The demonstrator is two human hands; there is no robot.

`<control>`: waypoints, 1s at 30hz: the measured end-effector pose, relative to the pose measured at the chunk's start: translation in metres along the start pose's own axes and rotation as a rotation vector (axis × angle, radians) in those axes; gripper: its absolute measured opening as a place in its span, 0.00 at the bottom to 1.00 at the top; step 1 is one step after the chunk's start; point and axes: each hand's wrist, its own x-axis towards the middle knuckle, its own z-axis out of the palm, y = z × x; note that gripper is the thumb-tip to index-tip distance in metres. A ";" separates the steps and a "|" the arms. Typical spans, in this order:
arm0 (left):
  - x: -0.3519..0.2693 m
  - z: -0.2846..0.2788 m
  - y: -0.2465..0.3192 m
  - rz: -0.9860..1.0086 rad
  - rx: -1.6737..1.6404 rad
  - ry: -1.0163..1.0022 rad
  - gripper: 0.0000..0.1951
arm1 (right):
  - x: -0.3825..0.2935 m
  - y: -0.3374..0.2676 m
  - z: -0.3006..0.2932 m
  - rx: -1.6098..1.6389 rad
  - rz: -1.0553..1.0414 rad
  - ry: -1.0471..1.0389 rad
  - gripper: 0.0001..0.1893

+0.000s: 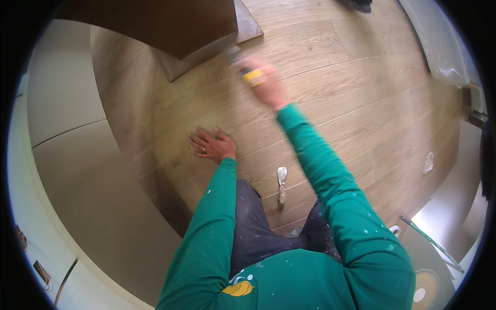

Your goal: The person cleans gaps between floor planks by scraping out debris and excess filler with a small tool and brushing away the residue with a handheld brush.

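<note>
My right hand (265,83) is stretched forward and closed around a tool with a yellow and dark handle (252,76); motion blurs its tip, so its kind cannot be told. The tip is close to the base of a dark brown furniture panel (174,27). My left hand (213,145), with a ring on one finger, rests palm down with spread fingers on the wood-look plank floor (325,93). Between my knees and the right forearm lies a putty knife (282,185) coated with dried residue.
Large grey panels (77,155) line the left side. Plastic sheeting (441,46) hangs at the upper right. A crumpled whitish scrap (428,163) lies on the floor at right, and a green pole (432,244) slants at lower right. A dark object (360,4) shows at the top edge.
</note>
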 end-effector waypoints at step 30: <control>0.000 0.015 0.003 -0.012 -0.006 0.001 0.38 | -0.058 0.148 -0.203 -0.057 0.838 0.415 0.12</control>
